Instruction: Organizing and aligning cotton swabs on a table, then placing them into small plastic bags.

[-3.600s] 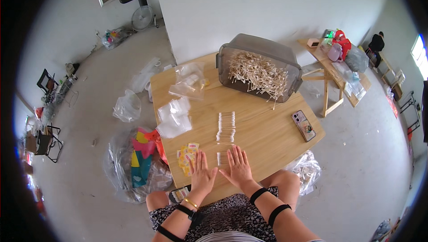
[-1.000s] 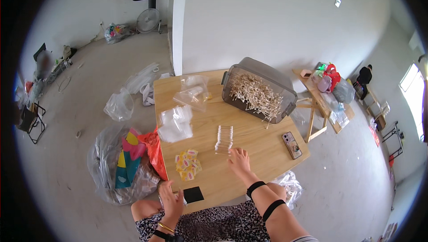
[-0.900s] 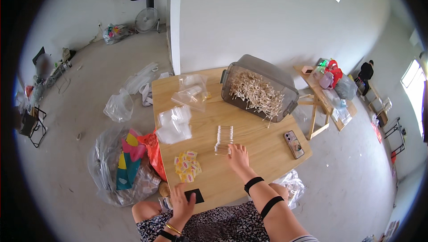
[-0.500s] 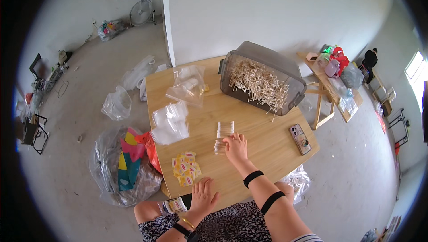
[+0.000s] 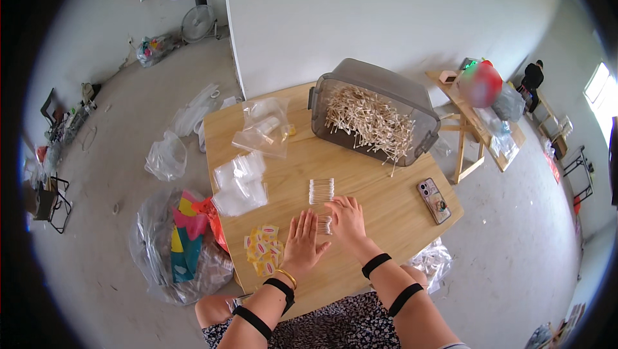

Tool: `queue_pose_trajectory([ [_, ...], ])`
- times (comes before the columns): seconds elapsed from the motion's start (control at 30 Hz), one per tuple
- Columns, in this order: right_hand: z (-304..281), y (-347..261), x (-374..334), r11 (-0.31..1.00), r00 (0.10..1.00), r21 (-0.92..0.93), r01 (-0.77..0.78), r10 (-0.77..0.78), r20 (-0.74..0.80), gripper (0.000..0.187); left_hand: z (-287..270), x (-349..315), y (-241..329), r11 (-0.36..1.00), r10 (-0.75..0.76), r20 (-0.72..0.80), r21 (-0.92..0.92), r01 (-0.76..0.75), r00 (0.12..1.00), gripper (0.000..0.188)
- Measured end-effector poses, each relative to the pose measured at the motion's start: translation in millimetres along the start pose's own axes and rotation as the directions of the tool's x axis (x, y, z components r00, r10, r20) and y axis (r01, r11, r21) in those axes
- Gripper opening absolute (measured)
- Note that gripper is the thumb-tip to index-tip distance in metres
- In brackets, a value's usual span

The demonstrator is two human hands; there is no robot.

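On the wooden table, a neat row of cotton swabs (image 5: 321,191) lies side by side. Nearer me is a second row of cotton swabs (image 5: 326,225), partly covered by my hands. My left hand (image 5: 302,243) lies flat at that nearer row's left side, fingers stretched and thumb out. From the right, my right hand (image 5: 348,221) touches the same row, its fingers slightly bent and nothing lifted in them. Small yellow-and-white printed packets (image 5: 262,250) are piled left of my left hand. A grey plastic tub (image 5: 367,69) tipped on its side holds many loose swabs (image 5: 367,117).
Clear small bags (image 5: 240,185) and a larger clear bag (image 5: 262,133) rest on the table's left part. A phone (image 5: 434,200) lies by the right edge. Full plastic bags (image 5: 151,246) sit on the floor at left. A second table (image 5: 476,120) and a person (image 5: 532,79) are farther right.
My left hand has moved forward and right from the table's near edge to the nearer swab row. My right hand has shifted slightly right, staying at that row. The view has shifted a little.
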State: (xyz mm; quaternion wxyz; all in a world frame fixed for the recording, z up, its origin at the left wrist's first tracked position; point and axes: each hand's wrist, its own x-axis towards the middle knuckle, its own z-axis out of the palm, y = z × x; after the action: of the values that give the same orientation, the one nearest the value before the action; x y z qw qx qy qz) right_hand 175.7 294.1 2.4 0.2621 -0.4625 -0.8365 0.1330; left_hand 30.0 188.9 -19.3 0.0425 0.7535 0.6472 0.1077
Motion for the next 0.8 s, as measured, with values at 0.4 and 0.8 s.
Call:
queue_pose_trajectory([
  [0.4,13,5,17,0.999,0.999,-0.032,0.013,-0.014,-0.037,0.016,-4,-6,16,0.996,-0.067,0.031,0.064,0.065,0.997,0.091],
  [0.8,16,-3,16,0.999,0.999,-0.041,0.022,-0.024,-0.046,0.005,5,-25,22,0.998,-0.068,-0.033,-0.001,0.068,0.997,0.087],
])
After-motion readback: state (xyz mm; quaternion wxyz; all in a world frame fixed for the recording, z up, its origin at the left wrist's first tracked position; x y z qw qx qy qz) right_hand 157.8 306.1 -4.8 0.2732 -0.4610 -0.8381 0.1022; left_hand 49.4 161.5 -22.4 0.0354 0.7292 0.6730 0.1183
